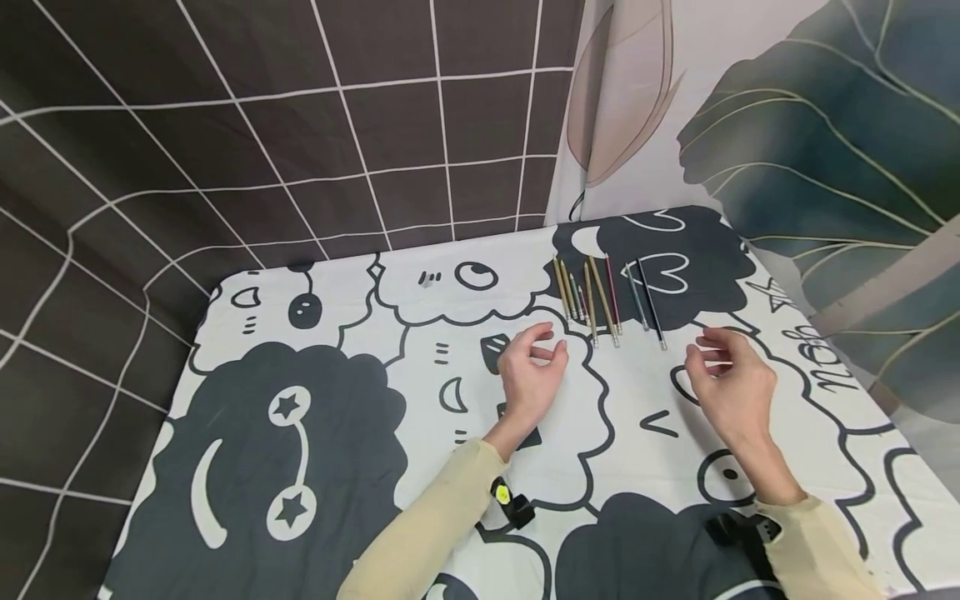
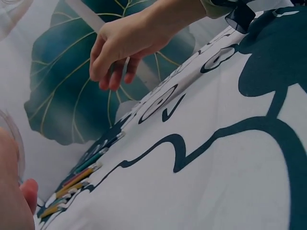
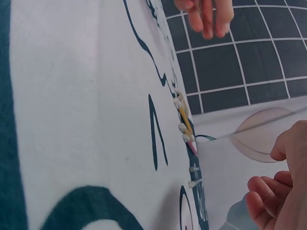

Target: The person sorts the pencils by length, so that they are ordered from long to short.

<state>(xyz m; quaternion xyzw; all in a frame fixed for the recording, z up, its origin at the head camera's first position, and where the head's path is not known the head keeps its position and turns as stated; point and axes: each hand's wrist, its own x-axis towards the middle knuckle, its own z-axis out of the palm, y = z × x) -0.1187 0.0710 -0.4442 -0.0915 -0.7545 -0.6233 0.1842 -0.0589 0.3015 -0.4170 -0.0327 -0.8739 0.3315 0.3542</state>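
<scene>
Several pencils lie side by side toward the table's far right, their ends pointing toward me. Among them are a yellow pencil (image 1: 603, 300), a red pencil (image 1: 613, 293), a teal pencil (image 1: 637, 297) and a dark pencil (image 1: 651, 304) at the right end. My left hand (image 1: 532, 371) hovers just in front of the row's left side, fingers loosely bent and nothing in them. To the right, my right hand (image 1: 735, 387) is raised over the cloth, also loosely curled and holding nothing. Both hands are apart from the pencils; the left wrist view shows only part of my left hand (image 2: 9, 177).
A white cloth (image 1: 487, 467) with dark cartoon shapes covers the table. Behind and left hangs a dark curtain (image 1: 390, 125) with a white grid. A pale curtain (image 1: 742, 75) with large leaves hangs at the back right. Each wrist wears a small black camera (image 1: 517, 510).
</scene>
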